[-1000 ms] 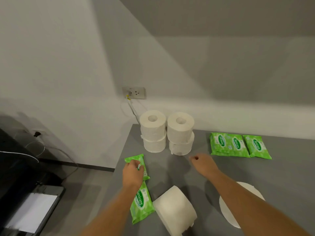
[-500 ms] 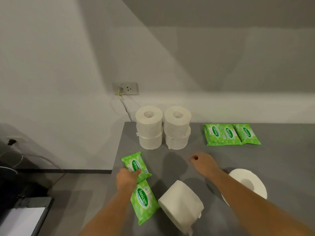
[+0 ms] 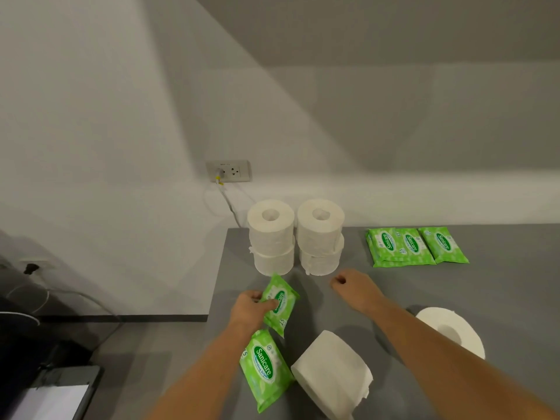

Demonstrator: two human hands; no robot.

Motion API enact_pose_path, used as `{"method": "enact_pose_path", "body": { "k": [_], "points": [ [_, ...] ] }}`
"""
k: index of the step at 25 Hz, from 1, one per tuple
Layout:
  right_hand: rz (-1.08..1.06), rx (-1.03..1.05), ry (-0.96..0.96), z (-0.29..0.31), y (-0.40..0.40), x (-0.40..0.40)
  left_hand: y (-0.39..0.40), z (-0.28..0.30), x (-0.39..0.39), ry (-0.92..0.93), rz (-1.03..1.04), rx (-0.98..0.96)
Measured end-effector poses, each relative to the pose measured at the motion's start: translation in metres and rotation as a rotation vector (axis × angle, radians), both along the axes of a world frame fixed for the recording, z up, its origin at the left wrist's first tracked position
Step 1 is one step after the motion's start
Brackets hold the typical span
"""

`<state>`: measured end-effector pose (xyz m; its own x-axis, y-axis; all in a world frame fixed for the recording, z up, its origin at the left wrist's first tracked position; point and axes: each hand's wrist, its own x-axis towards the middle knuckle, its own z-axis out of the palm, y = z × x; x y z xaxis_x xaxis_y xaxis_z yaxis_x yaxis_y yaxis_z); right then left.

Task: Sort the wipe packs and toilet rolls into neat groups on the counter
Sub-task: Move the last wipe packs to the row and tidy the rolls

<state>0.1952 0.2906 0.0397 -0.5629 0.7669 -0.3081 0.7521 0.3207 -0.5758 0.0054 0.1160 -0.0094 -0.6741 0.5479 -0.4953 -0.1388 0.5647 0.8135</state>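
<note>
My left hand grips a green wipe pack, lifted and tilted just in front of the stacked toilet rolls. These rolls stand as two stacks of two at the back of the grey counter. A second green wipe pack lies flat near my left forearm. Beside it a loose toilet roll lies on its side. Another loose roll sits at the right, partly behind my right arm. Three wipe packs lie in a row at the back right. My right hand hovers as a loose fist, holding nothing.
A wall socket with a cable plugged in sits above the counter's back left corner. The counter's left edge drops to the floor. A dark device with a pale screen stands low at the left.
My left hand has closed on the wipe pack and lifted it off the counter, up and to the right. The right hand has stayed almost still.
</note>
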Motion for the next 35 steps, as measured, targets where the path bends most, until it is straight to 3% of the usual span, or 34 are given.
{"method": "enact_pose_path", "body": {
  "k": [3,7,15,20,26,35],
  "points": [
    [0.059,-0.083,0.088,0.007,0.0,-0.006,0.011,0.014,0.004,-0.023,-0.146,0.052],
    [0.173,-0.033,0.089,0.017,0.008,-0.004,0.034,0.035,0.016,0.019,-0.298,0.12],
    [0.236,-0.156,0.088,0.024,0.046,0.043,0.089,0.05,0.06,-0.063,-0.409,0.213],
    [0.122,-0.251,0.168,0.019,0.076,0.082,0.129,0.054,0.092,-0.137,-0.425,0.199],
    [-0.107,-0.354,0.309,0.01,0.126,0.128,0.168,0.057,0.121,0.0,-0.352,0.147],
    [-0.603,-0.14,0.378,-0.029,0.226,0.146,0.174,0.032,0.118,-0.038,-0.219,0.085]
  ]
}}
